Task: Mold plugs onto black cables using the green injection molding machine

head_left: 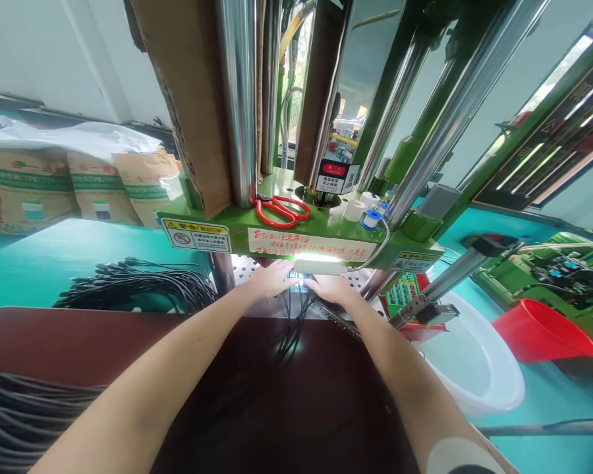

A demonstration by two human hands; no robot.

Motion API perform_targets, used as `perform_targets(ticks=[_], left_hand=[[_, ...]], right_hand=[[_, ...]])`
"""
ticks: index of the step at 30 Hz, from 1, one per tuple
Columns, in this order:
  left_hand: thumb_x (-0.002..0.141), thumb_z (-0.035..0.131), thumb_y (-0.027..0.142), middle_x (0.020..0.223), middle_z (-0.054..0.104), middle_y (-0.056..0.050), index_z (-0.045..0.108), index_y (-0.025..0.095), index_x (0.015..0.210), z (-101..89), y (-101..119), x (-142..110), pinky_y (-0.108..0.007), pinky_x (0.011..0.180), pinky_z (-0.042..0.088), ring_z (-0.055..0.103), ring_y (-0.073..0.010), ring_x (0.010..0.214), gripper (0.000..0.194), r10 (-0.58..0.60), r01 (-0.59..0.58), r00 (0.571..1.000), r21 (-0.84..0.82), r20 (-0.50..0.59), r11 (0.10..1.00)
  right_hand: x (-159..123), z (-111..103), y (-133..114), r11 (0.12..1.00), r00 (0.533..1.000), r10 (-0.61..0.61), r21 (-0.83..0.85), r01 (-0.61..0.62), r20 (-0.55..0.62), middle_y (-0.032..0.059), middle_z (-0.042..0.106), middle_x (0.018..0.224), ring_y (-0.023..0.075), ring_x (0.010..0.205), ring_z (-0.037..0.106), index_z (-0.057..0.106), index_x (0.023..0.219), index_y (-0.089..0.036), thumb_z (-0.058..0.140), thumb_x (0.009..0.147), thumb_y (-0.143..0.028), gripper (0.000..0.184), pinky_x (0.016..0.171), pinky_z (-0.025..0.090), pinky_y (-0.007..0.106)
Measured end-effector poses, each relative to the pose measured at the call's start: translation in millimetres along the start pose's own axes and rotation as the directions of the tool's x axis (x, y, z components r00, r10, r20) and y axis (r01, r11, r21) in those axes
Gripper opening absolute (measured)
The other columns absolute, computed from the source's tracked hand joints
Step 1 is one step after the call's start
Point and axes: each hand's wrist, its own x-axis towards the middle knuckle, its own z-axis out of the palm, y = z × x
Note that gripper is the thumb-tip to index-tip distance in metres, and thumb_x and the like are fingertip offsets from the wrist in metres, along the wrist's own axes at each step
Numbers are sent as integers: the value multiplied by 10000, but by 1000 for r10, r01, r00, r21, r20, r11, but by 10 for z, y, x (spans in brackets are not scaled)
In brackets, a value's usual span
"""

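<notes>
Because glare from the white tube lamp (pixel 321 266) blurs the fingertips, I can't tell whether left hand (pixel 273 279) or right hand (pixel 329 288) grips anything. Both reach under the glossy green plate's (pixel 238 224) edge, tight gap; thin black cables (pixel 291 334) trail between them onto the smooth brown tabletop (pixel 109 342).

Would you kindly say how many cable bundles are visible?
3: a small bunch trailing from between left hand and right hand, a black bundle at mid-left, a grey bundle at lower left; more may be hidden.
</notes>
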Motion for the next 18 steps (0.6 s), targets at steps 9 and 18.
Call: perform_targets(ticks=[9, 18], left_hand=[[849, 297, 531, 1134, 604, -95, 537, 199, 1151, 71, 34, 140, -352, 907, 366, 521, -226, 1052, 508, -124, 124, 992, -4, -2, 992], [853, 325, 516, 1223, 545, -122, 541, 176, 1134, -122, 350, -192, -389, 976, 296, 470, -252, 1128, 491, -57, 69, 990, 90, -130, 994]], right_hand=[[106, 31, -22, 994, 995, 79, 80, -74, -64, 63, 644, 1053, 211, 1014, 535, 617, 1045, -213, 410, 874, -435, 349, 887, 381, 309], [0, 108, 248, 972, 953, 213, 141, -186, -215, 65, 645, 1063, 206, 1040, 530, 644, 1023, -178, 322, 893, -184, 348, 923, 356, 314]])
